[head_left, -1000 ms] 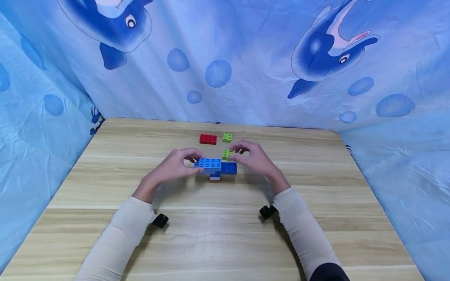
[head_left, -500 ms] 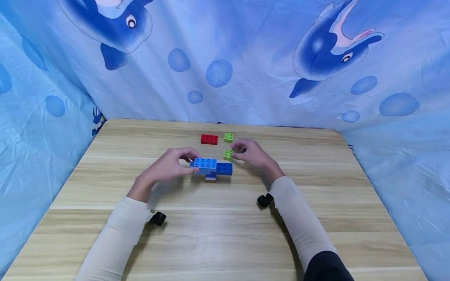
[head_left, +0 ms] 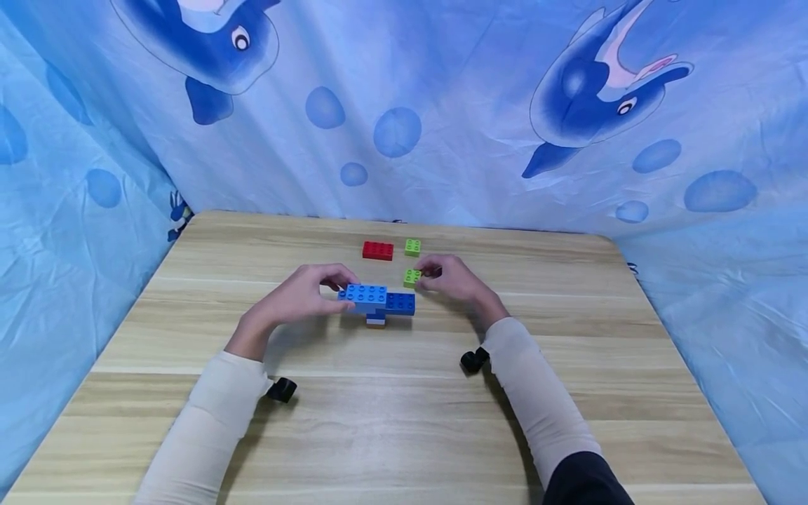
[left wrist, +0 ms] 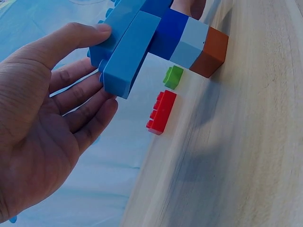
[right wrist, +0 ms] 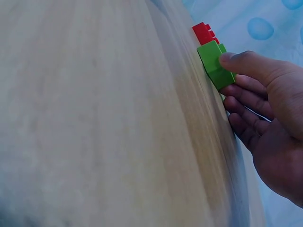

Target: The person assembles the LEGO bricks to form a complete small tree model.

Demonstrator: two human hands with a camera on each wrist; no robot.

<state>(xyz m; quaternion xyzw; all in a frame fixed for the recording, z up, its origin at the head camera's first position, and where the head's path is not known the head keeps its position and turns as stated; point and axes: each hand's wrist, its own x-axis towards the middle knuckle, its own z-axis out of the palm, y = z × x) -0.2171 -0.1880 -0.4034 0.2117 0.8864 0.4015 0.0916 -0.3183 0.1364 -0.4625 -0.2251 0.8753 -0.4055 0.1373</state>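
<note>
Two hands are seen over the wood-grain counter [head_left: 379,435], smth held in each. By the L hand's grip [head_left: 301,296], fairly wide, the blue build [head_left: 376,304] is held at its L end, thumb placed on the near side, other fingers set behind. Build is topped by a lt-blue brick [head_left: 367,292]; to its R, a bit lower, a dk-blue brick [head_left: 400,304] is seen. Underneath, a short column is formed: dk-blue block [left wrist: 169,34], then white block [left wrist: 189,44], then brown block [left wrist: 211,53] at the bottom. Build is held approx. upright, brown end down; base contact w/ counter can't be told for sure.

By the R hand's grip [head_left: 452,278], narrow, a lime brick [head_left: 411,278] is pinched betw. thumb & fingers, just behind the build & to its R. Farther back, a 2nd lime brick [head_left: 413,247] & a red brick [head_left: 378,251] are laid on the counter, side by side, slightly apart. Forearms are covered by off-white sleeves [head_left: 221,414]; a blk device [head_left: 282,390] is worn at each cuff. Counter is backed by a blue curtain [head_left: 454,168], dolphin-printed.
</note>
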